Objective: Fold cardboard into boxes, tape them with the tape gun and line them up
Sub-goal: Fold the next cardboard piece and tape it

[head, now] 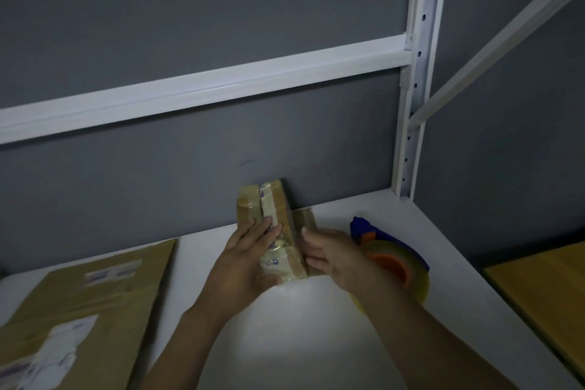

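Head camera looks forward and down, close over the white shelf [316, 320], facing the wall [190, 25].

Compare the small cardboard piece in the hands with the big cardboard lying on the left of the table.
Size: the small cardboard piece is far smaller than the big cardboard.
Pose: the small piece is held slanted, while the big one lies flat on the table.
Contact: the left hand and right hand both hold the small piece, and nothing touches the big one.
Both are brown with pale labels.
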Tool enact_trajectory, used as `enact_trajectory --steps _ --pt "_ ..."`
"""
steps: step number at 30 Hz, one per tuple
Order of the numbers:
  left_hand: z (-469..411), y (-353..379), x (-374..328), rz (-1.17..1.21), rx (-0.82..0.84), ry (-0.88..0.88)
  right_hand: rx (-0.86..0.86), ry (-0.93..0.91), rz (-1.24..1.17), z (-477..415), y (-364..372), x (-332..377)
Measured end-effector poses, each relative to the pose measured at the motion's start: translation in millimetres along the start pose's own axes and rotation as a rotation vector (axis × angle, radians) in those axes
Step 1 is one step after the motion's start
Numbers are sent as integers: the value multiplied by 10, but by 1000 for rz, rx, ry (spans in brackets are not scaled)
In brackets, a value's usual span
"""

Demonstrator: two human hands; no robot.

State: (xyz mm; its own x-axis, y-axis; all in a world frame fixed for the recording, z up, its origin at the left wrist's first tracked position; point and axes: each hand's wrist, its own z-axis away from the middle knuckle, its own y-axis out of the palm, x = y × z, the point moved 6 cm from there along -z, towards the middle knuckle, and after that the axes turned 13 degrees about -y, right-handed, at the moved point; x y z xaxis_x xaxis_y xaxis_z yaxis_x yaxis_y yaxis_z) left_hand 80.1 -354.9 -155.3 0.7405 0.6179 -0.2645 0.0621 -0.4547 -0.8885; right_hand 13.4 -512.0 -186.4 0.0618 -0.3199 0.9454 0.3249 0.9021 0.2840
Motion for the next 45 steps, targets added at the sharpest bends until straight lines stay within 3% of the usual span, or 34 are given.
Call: enact_trajectory --steps 5,11,15,17,22,26,28,30,33,35,37,42,45 --pt "10 -9 -33 25 -7 22 -124 0 -51 -83 -52 -62" --pt "7 -12 -37 29 -9 4 -203 -182 432 -110 44 17" --pt "3 -29 3 31 -19 0 -316 -501 773 76 -25 411" --pt "-1 -12 -8 37 -19 4 -297 -447 765 25 -95 414" --pt "-7 4 -56 54 -45 9 -156 -81 643 -109 5 -5" --pt "13 -14 -44 36 -41 8 -176 58 452 -65 26 -135" --pt "11 -20 -30 29 -27 -8 -139 54 551 -24 -8 -185" --pt "6 -27 -15 40 -12 -24 -93 -98 603 42 14 -151" --pt "0 -53 16 122 55 -43 32 -629 830 171 105 108" --pt "1 -110 61 249 127 -58 139 -819 1050 203 114 204" --pt "-2 -222 134 304 141 -38 247 -832 1203 171 65 256" --pt "14 -322 365 113 284 52 502 -917 1377 91 132 359" --pt "-60 -313 386 116 224 97 490 -1019 1347 64 137 402"
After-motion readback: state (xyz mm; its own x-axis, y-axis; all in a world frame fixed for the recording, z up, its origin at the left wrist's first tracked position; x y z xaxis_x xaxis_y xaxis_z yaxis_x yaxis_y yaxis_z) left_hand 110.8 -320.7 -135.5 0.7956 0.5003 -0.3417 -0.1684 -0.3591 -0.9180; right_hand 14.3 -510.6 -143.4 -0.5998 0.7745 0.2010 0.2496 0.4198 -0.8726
